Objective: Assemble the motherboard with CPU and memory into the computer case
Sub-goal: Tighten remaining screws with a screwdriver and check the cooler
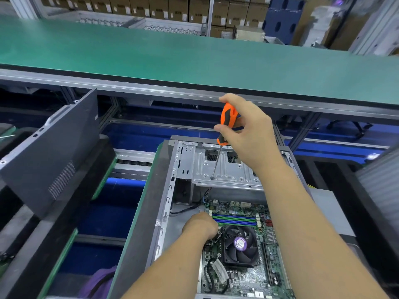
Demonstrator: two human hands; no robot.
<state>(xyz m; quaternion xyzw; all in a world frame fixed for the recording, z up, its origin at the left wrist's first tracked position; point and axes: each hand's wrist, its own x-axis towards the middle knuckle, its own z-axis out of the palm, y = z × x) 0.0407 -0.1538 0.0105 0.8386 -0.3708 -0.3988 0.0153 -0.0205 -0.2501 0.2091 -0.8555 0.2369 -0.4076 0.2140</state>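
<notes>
Lying flat inside the open computer case (172,169), toward its near end: the green motherboard (244,275), with the black CPU fan (240,244) and its purple centre label sitting on top and the blue and green memory slots (234,220) running across just beyond the fan. Resting on the board's left edge beside the fan and the memory slots: the left hand (199,226), seen from the back, fingers curling downward onto the board; impossible to tell whether pinching anything beneath, since the fingertips are hidden. Hovering higher up over the case's far end: the right hand (248,130), fingers and thumb wrapping around the handle of an orange and black screwdriver (226,121) and gripping it. Pointing down and slightly to the left: the screwdriver's thin metal shaft, its tip appearing to meet the silver drive bay plate (226,169) at the far end of the case. Trailing from under that plate toward the board's far left corner: a few dark cables (185,209). Sitting under the case: a dark grey tray with a green edge (138,212). Leaning upright to the left, well apart from the case: a dark grey side panel (54,152) with a mesh vent patch. Stretching across the scene beyond everything: a long green-topped workbench (172,50), with stacked cardboard boxes (151,7) standing on shelving behind it.
</notes>
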